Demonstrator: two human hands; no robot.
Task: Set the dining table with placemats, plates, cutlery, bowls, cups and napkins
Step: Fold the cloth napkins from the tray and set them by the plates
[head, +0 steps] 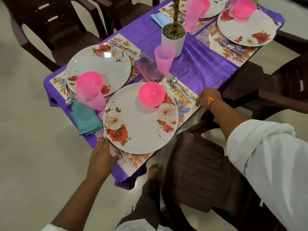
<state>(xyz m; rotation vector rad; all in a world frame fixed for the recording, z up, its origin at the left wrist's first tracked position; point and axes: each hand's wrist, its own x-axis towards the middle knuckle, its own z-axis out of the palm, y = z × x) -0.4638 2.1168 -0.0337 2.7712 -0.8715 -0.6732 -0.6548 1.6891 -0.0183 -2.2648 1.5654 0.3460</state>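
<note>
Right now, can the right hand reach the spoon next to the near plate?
Probably yes. The right hand is at the placemat edge, close to the handle end of the spoon. The knife lies flat beside the spoon, and nothing covers either.

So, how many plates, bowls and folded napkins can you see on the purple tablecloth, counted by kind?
White round floral plates: 4
Bright pink plastic bowls: 4 (one partly behind a pale pink cup)
Folded cloth napkins: 3 (blue, purple, teal)
Total: 11
</note>
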